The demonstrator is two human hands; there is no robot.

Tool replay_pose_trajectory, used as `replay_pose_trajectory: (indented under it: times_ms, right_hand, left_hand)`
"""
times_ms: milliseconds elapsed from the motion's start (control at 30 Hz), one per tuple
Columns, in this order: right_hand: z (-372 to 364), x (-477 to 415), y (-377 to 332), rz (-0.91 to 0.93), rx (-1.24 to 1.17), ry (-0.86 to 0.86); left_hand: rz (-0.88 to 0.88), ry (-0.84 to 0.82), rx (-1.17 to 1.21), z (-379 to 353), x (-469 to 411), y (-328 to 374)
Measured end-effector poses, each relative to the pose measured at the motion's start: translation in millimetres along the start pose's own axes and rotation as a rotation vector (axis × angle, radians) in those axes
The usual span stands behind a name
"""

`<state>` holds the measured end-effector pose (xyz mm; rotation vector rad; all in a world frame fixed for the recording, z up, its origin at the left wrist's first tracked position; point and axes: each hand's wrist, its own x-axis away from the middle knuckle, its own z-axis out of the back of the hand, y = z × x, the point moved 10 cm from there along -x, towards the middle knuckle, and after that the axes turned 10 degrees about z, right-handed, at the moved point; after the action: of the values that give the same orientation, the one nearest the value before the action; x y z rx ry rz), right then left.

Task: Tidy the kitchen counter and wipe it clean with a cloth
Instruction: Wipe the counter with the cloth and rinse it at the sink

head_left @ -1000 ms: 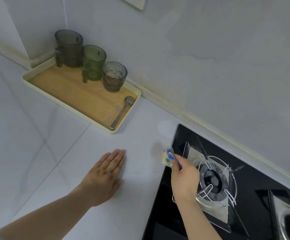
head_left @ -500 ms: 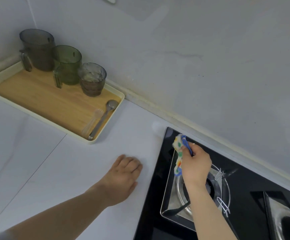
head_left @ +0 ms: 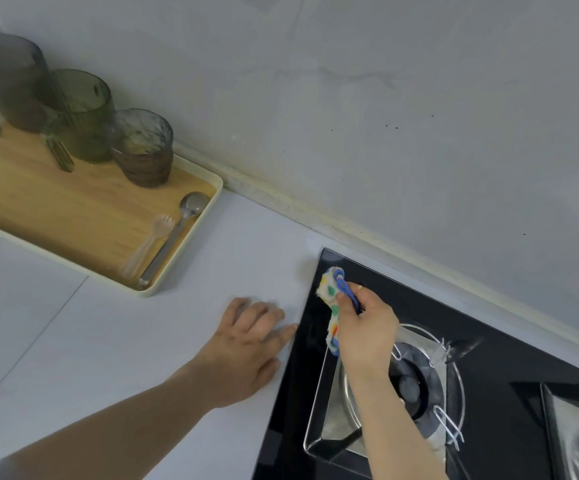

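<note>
My right hand [head_left: 366, 332] grips a small white cloth [head_left: 331, 296] with coloured dots and a blue loop, pressing it on the black glass hob [head_left: 488, 348] near its far left corner. My left hand [head_left: 246, 344] rests palm down on the white counter [head_left: 177, 341] just left of the hob's edge, fingers a little bent and holding nothing.
A wooden tray with a cream rim [head_left: 184, 275] sits at the back left, holding three tinted glasses [head_left: 142, 147], a metal spoon [head_left: 177, 233] and a clear plastic fork [head_left: 147, 242]. A burner with a wire pan support [head_left: 430, 379] lies behind my right wrist. The wall runs close behind.
My right hand has carried the cloth from the hob's left edge up to its far left corner. My left hand slid right toward the hob and its fingers bent slightly.
</note>
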<state>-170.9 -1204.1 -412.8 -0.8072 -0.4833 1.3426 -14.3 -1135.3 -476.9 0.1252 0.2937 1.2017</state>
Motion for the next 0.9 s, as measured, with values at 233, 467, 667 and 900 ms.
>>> replay_pose_trajectory:
  times_ms: [233, 467, 667, 900]
  right_hand:
    - [-6, 3, -5, 0.039, 0.038, -0.028]
    - [-60, 5, -26, 0.331, 0.488, -0.316]
    - [-80, 31, -37, 0.466, 0.909, -0.598]
    - [-80, 78, -46, 0.495, 0.976, -0.723]
  left_hand:
    - [-0.046, -0.003, -0.064, 2, -4, -4]
    - [0.044, 0.055, 0.017, 19, 39, -33]
    - [0.066, 0.029, 0.035, 21, 51, -43]
    - [0.101, 0.120, 0.104, 35, 91, -57]
